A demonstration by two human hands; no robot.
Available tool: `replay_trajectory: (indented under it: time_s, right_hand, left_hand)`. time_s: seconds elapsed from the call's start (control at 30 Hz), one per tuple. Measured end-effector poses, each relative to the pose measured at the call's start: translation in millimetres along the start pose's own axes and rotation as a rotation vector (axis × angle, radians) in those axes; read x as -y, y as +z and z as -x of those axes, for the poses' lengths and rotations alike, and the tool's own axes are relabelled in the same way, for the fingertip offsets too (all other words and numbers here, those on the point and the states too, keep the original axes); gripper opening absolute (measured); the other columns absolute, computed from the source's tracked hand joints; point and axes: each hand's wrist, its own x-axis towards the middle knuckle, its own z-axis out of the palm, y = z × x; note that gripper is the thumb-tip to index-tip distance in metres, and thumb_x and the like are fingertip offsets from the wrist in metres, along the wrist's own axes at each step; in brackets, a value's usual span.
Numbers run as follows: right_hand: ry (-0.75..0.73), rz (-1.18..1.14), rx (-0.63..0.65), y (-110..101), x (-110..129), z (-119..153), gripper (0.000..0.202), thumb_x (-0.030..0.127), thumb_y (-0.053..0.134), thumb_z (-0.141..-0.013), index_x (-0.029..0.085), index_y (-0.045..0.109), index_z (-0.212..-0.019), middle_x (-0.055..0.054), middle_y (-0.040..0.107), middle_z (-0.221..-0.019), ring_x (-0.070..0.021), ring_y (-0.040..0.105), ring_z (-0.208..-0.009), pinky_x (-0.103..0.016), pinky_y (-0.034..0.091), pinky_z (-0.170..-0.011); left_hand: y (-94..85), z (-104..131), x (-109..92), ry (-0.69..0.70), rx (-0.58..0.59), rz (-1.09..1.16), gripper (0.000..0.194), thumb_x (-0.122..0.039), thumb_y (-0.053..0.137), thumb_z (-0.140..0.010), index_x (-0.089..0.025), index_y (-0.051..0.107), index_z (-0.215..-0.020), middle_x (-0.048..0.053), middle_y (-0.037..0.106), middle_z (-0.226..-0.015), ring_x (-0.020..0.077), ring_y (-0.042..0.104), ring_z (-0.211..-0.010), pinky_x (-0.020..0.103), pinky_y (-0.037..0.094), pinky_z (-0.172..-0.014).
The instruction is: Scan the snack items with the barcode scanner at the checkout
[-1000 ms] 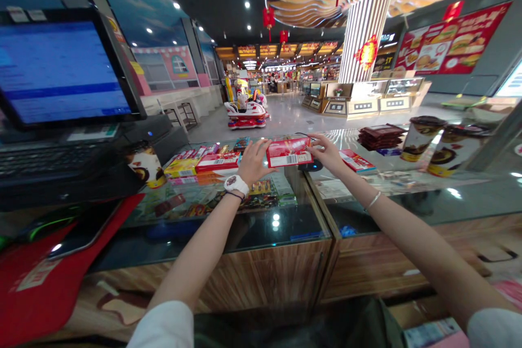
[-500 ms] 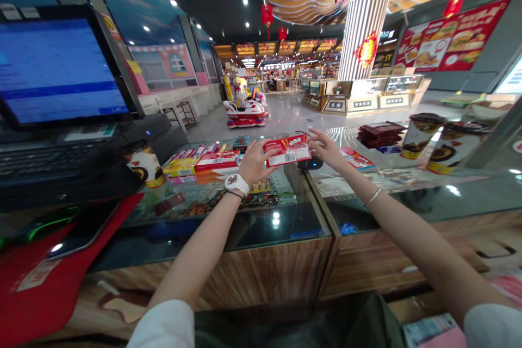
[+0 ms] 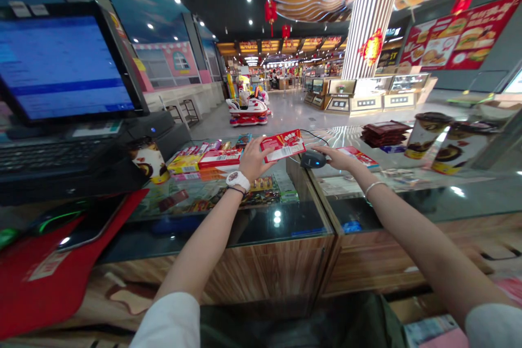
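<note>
- Red, glossy card makes up the flat, oblong red box point(image 3: 287, 145), with a striped barcode patch on its near side.
- Left hand point(image 3: 253, 162) clamped on the box's left end, fingers over the top; the box is held up over the bench point(image 3: 228, 228), its right end tipped a little upward.
- Smooth, rounded and dark, the black scanner point(image 3: 313, 160) shows a small blue light (a thin cable loops behind it).
- Right hand point(image 3: 337, 159) is well apart from the left, fingertips at the scanner's far side; from where I stand I cannot tell whether they have closed on it.
- Half a second ago those right fingers were up by the box's right end; now they are down at the scanner, and the box slants more.
- Clear glass tops the bench, over a front of streaky wood grain; small goods show through the pane.
- Stacked cartons point(image 3: 220, 159) sit left of the box, dark red packets point(image 3: 385, 134) and two lidded tubs point(image 3: 460, 149) off to the right.
- Beyond, a ribbed, glowing pillar point(image 3: 362, 38) spreads into a wavy canopy, red lanterns point(image 3: 271, 12) hang, and a child's ride point(image 3: 247, 111) stands on the shiny floor.
</note>
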Motion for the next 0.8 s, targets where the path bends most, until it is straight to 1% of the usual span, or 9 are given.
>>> replay_trajectory:
  time_s: [0.1,0.17,0.27,0.37,0.47,0.57,0.67,0.73,0.8]
  right_hand:
    - [-0.053,0.01,-0.01,2,0,-3,0.063,0.002,0.056,-0.068,0.023,0.064,-0.127,-0.009,0.067,-0.129,-0.028,0.059,-0.125,-0.05,0.045,-0.109]
    - [-0.071,0.026,-0.021,2,1,-3,0.062,0.001,0.055,-0.067,0.022,0.066,-0.124,-0.009,0.068,-0.125,-0.0277,0.06,-0.122,-0.048,0.047,-0.107]
    - [-0.079,0.053,-0.021,2,6,-3,0.065,-0.001,0.053,-0.064,0.02,0.067,-0.123,-0.011,0.068,-0.124,-0.0275,0.061,-0.12,-0.045,0.048,-0.105]
    - [-0.081,0.071,0.005,1,14,-2,0.067,-0.001,0.052,-0.064,0.02,0.065,-0.126,-0.01,0.067,-0.124,-0.0269,0.061,-0.119,-0.044,0.048,-0.104]
    - [-0.077,0.078,0.024,-1,22,-1,0.067,-0.001,0.052,-0.064,0.02,0.064,-0.127,-0.01,0.066,-0.126,-0.0267,0.06,-0.12,-0.045,0.047,-0.106]
    - [-0.069,0.076,-0.002,-3,30,-1,0.063,0.001,0.053,-0.066,0.021,0.064,-0.125,-0.01,0.066,-0.125,-0.0269,0.061,-0.12,-0.047,0.047,-0.106]
    - [-0.064,0.047,-0.063,-7,40,-2,0.056,0.007,0.056,-0.072,0.019,0.062,-0.127,-0.012,0.065,-0.123,-0.0284,0.061,-0.118,-0.047,0.048,-0.103]
    - [-0.048,0.015,-0.113,-10,49,-2,0.049,0.017,0.06,-0.078,0.019,0.06,-0.127,-0.012,0.065,-0.123,-0.0293,0.061,-0.117,-0.046,0.049,-0.102]
    - [-0.036,-0.031,-0.177,-13,60,-2,0.046,0.03,0.062,-0.083,0.02,0.059,-0.127,-0.012,0.063,-0.125,-0.0296,0.059,-0.12,-0.044,0.047,-0.103]
  left_hand:
    - [1.0,0,-1,-0.011,0.007,0.006,0.035,-0.042,0.07,-0.084,-0.024,0.069,-0.115,0.014,0.049,-0.145,0.0321,0.045,-0.137,0.057,0.033,-0.116]
    - [1.6,0,-1,-0.013,0.021,0.009,0.035,-0.041,0.07,-0.084,-0.024,0.069,-0.114,0.014,0.049,-0.145,0.0323,0.044,-0.137,0.058,0.033,-0.116]
    - [2.1,0,-1,-0.014,0.029,0.009,0.035,-0.041,0.07,-0.084,-0.022,0.069,-0.113,0.015,0.049,-0.145,0.0327,0.044,-0.137,0.057,0.032,-0.117]
    - [1.2,0,2,-0.031,0.024,0.008,0.036,-0.041,0.071,-0.083,-0.022,0.068,-0.114,0.015,0.048,-0.146,0.0329,0.044,-0.137,0.058,0.033,-0.116]
    - [-2.0,-1,5,-0.061,0.01,0.007,0.037,-0.039,0.072,-0.082,-0.022,0.067,-0.115,0.014,0.048,-0.146,0.033,0.044,-0.137,0.058,0.033,-0.116]
    - [-6.4,-1,7,-0.083,0.0,0.002,0.036,-0.035,0.072,-0.082,-0.022,0.067,-0.115,0.014,0.047,-0.147,0.0331,0.043,-0.137,0.058,0.032,-0.117]
    - [-9.6,-1,8,-0.096,-0.009,-0.008,0.035,-0.033,0.071,-0.083,-0.024,0.067,-0.116,0.012,0.047,-0.148,0.0331,0.042,-0.139,0.058,0.031,-0.117]
    - [-10.4,-1,9,-0.106,-0.018,-0.015,0.034,-0.032,0.07,-0.083,-0.024,0.067,-0.116,0.011,0.046,-0.149,0.0329,0.041,-0.14,0.058,0.031,-0.117]
    - [-10.3,-1,10,-0.12,-0.028,-0.021,0.034,-0.033,0.069,-0.083,-0.023,0.067,-0.115,0.012,0.046,-0.15,0.0329,0.04,-0.141,0.058,0.03,-0.118]
